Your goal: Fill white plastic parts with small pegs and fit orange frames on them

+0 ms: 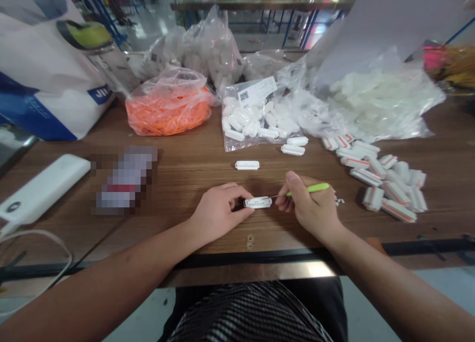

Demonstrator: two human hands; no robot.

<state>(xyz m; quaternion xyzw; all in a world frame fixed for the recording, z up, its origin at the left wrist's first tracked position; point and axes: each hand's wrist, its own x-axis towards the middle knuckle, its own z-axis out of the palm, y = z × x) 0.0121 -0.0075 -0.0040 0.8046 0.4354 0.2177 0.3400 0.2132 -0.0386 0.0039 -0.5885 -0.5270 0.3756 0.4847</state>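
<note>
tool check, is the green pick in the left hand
No, the right hand holds the green-handled pick; the left hand grips a white part.

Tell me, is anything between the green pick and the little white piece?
Nothing visible. The right hand holds the green pick, its thin tip reaching the white piece pinched by the left hand.

The left hand point(218, 211) pinches a small white plastic piece point(257, 202) just above the wooden table point(193, 169), while the right hand point(309, 206) holds a green-handled tool point(309, 188) with its thin tip at the piece's right end. Another white piece point(247, 165) lies just beyond; a pile of orange-striped white pieces point(382, 176) sits to the right, and a bag of orange strips point(166, 109) lies far left.
</note>
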